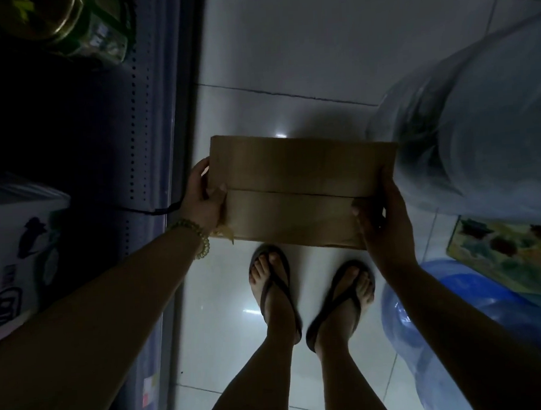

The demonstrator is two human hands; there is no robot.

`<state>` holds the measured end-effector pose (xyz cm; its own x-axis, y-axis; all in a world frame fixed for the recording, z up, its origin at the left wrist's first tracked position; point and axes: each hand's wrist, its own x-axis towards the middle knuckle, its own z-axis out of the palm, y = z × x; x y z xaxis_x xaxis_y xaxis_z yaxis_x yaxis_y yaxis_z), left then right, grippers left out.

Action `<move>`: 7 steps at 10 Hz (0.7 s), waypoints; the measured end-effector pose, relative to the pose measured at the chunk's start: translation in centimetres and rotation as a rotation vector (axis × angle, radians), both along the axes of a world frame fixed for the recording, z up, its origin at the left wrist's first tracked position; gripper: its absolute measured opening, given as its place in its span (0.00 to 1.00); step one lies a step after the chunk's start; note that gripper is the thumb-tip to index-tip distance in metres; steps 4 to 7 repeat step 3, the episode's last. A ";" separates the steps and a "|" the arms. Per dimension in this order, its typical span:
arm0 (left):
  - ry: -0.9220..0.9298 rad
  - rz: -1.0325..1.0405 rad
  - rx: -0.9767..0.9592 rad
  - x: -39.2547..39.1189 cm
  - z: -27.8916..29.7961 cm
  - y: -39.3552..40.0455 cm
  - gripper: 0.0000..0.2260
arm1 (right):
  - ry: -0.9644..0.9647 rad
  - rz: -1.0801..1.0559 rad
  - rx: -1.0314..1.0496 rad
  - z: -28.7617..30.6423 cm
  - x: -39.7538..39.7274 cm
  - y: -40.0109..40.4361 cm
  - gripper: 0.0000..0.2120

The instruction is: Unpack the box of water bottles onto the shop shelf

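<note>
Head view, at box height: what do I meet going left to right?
Shop shelf upright → left hand gripping the box's left end → cardboard box, flaps closed → right hand gripping its right end → large pale water jug.

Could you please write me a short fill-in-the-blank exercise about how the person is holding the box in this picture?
1. The cardboard box is held by ____ hands, the left hand and the right hand, one at each end.
2. The top flaps of the box are ____.
3. The beaded bracelet is worn on the ____ wrist.
4. The person's feet, on the tiled floor, wear ____.

Missing words: two; closed; left; flip-flops
</note>
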<state>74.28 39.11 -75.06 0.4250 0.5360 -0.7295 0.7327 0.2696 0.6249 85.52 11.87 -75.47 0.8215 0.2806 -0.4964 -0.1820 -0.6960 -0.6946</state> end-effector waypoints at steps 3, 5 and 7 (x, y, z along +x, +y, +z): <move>0.150 -0.389 0.320 3.0 9.1 -0.4 0.23 | -0.062 0.093 0.031 8.7 2.5 1.3 0.30; 0.150 -0.389 0.320 3.0 9.1 -0.4 0.23 | -0.062 0.093 0.031 8.7 2.5 1.3 0.30; 0.150 -0.389 0.320 3.0 9.1 -0.4 0.23 | -0.062 0.093 0.031 8.7 2.5 1.3 0.30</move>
